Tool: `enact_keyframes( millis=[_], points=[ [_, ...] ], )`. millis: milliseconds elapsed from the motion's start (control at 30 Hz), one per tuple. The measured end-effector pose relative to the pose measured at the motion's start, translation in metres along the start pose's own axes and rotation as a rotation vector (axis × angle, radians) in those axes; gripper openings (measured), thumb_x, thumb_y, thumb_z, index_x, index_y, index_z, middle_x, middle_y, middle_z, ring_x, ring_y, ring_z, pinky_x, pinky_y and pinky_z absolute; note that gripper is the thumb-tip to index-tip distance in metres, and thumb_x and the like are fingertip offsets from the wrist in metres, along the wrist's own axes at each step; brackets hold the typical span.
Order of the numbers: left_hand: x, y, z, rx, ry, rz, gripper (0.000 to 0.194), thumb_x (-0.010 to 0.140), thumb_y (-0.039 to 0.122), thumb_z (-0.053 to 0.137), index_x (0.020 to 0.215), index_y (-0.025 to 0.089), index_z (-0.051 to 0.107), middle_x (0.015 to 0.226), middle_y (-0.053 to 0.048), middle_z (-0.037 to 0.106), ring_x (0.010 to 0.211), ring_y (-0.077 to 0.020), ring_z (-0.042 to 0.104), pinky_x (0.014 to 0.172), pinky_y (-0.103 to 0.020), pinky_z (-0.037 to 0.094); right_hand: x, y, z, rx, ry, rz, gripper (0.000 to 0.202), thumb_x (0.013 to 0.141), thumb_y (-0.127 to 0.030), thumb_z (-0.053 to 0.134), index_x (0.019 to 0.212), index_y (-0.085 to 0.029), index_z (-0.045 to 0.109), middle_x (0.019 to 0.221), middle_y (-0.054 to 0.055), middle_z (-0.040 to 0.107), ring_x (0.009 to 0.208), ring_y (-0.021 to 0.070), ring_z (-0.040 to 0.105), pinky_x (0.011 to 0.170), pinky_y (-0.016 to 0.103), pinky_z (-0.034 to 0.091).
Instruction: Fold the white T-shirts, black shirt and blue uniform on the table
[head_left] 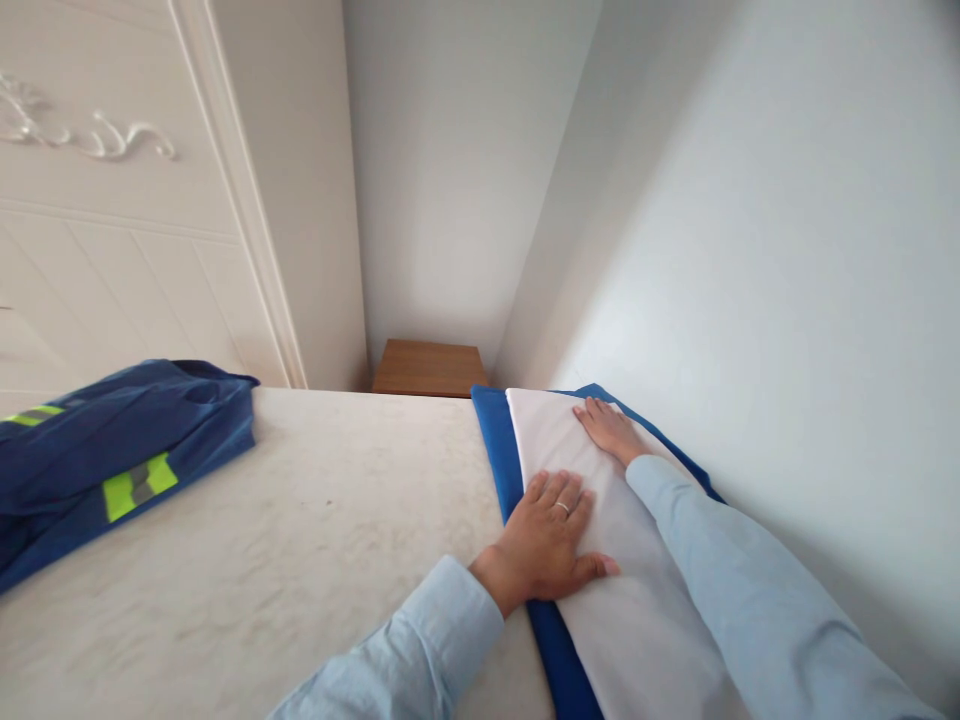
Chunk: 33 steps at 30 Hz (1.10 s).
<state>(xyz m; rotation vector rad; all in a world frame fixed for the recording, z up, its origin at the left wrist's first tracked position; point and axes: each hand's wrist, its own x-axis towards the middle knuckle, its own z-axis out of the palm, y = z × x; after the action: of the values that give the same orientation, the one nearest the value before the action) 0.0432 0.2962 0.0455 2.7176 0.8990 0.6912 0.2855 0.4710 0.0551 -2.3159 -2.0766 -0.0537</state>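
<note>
A white cloth lies over a blue cloth along the right side of a pale surface, beside the wall. My left hand rests flat on the white cloth near its left edge, fingers spread, with a ring on one finger. Farther back, my right hand lies on the same cloth close to its far end, palm down with its fingers stretched out. Blue fabric shows along both sides of the white cloth. Neither hand grips anything.
A dark blue garment with yellow-green and grey strips lies at the left on the pale surface. Behind the far edge stands a brown wooden box or stand. A cream panelled cabinet rises at the left, a pale wall at the right.
</note>
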Motion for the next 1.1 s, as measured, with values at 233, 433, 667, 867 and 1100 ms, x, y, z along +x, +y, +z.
enact_keyframes(
  millis=[233, 433, 667, 867, 1100],
  points=[
    [0.001, 0.003, -0.006, -0.014, -0.017, -0.013, 0.086, 0.095, 0.073, 0.034, 0.150, 0.007, 0.044, 0.158, -0.021, 0.040, 0.150, -0.0359, 0.031, 0.126, -0.052, 0.020, -0.003, 0.001, 0.002, 0.013, 0.061, -0.020, 0.060, 0.105, -0.048, 0.022, 0.148, -0.012, 0.044, 0.157, 0.017, 0.041, 0.146, 0.0297, 0.037, 0.118, 0.050, 0.030],
    [0.002, 0.005, -0.013, -0.001, -0.055, -0.007, 0.080, 0.097, 0.069, 0.038, 0.148, 0.008, 0.045, 0.156, -0.020, 0.042, 0.149, -0.0356, 0.033, 0.125, -0.053, 0.023, -0.005, 0.001, 0.006, 0.059, 0.114, -0.011, 0.060, 0.104, -0.045, 0.025, 0.148, -0.009, 0.044, 0.155, 0.018, 0.044, 0.146, 0.0278, 0.038, 0.120, 0.045, 0.030],
    [0.007, 0.004, -0.015, -0.037, 0.022, 0.028, 0.048, 0.103, 0.047, 0.040, 0.128, 0.011, 0.061, 0.139, -0.015, 0.061, 0.136, -0.0327, 0.050, 0.118, -0.052, 0.034, -0.007, 0.005, 0.008, 0.127, 0.393, 0.076, 0.065, 0.100, -0.041, 0.035, 0.147, 0.003, 0.040, 0.151, 0.029, 0.043, 0.142, 0.0330, 0.043, 0.114, 0.040, 0.037],
    [0.016, -0.004, -0.018, -0.308, 0.162, -0.260, 0.027, 0.100, 0.022, 0.038, 0.093, 0.015, 0.064, 0.100, -0.012, 0.072, 0.093, -0.0240, 0.066, 0.088, -0.038, 0.053, -0.004, 0.008, 0.006, 0.117, 0.252, 0.054, 0.051, 0.101, -0.040, 0.030, 0.116, -0.012, 0.069, 0.116, 0.020, 0.069, 0.108, 0.0316, 0.065, 0.093, 0.040, 0.048],
    [0.020, -0.020, -0.016, -0.675, 0.393, -0.471, 0.020, 0.091, 0.017, 0.044, 0.082, 0.020, 0.061, 0.094, -0.008, 0.072, 0.091, -0.0218, 0.065, 0.087, -0.035, 0.050, -0.006, 0.010, 0.004, 0.304, 0.416, 0.061, 0.036, 0.092, -0.027, 0.042, 0.110, -0.014, 0.070, 0.116, 0.016, 0.070, 0.107, 0.0267, 0.064, 0.096, 0.034, 0.046]
  ],
)
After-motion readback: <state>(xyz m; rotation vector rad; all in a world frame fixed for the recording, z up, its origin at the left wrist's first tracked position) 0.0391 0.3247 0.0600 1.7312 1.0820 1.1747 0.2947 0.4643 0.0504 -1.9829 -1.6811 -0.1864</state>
